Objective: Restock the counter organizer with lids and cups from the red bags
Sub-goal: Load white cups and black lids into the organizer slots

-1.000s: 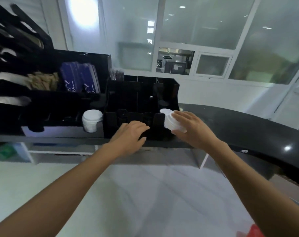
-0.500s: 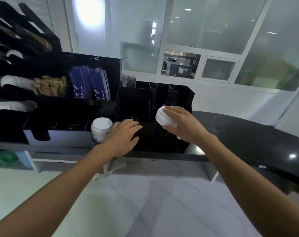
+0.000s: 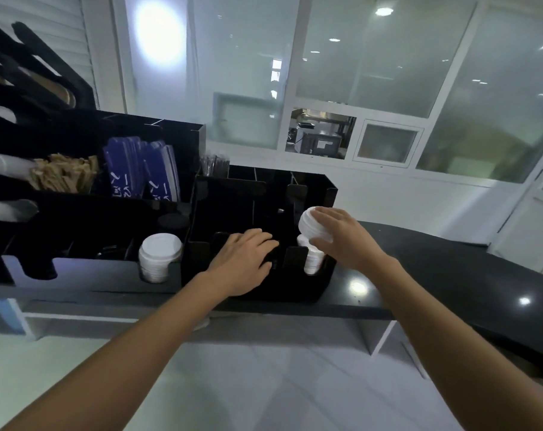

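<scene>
A black counter organizer [image 3: 313, 287] stands on the dark counter. My right hand [image 3: 341, 237] grips a short stack of white lids [image 3: 309, 227] just above the organizer's front right slot, where more white lids [image 3: 313, 262] sit. My left hand [image 3: 245, 259] rests flat on the organizer's front middle section, fingers spread over its top edge. A second stack of white lids [image 3: 159, 256] fills a slot of the larger rack to the left. No red bag is in view.
The larger black rack [image 3: 77, 275] on the left holds brown packets [image 3: 63, 175], blue sleeves [image 3: 142, 174] and white cups [image 3: 6, 164] lying sideways. The dark counter [image 3: 450, 269] curves away to the right. White shelving and a pale floor lie below.
My right hand has lifted the lids and carried them over the front right slot. My left hand stayed on the organizer's front. The camera has moved closer.
</scene>
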The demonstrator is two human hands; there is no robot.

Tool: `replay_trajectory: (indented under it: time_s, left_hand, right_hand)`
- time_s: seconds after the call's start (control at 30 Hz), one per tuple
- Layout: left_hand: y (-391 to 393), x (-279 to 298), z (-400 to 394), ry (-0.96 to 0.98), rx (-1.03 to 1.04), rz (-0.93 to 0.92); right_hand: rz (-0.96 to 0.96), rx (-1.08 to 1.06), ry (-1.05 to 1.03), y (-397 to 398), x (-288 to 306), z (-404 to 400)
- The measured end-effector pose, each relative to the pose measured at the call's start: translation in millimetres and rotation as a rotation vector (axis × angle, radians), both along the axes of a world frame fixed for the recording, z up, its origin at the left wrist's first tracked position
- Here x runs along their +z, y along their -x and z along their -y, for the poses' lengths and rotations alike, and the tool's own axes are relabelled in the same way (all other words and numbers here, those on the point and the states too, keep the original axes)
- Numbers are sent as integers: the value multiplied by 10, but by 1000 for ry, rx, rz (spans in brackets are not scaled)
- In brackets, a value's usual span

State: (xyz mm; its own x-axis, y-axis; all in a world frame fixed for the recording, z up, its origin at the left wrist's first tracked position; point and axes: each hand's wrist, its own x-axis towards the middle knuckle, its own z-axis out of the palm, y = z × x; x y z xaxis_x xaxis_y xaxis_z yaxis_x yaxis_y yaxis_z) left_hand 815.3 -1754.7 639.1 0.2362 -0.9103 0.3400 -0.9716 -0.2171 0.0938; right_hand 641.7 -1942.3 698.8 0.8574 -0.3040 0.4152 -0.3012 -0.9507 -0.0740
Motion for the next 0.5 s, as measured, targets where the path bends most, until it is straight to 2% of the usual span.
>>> replay_trajectory:
  time_s: [0.2,0.5]
  left_hand:
    - [222,-43,409,-68,-29,17]
    - [314,-299,598,-58,79,89]
  right_hand:
    - [-34,-3,-5,14,-126,330]
    - [-139,121,33,-285,-464,678]
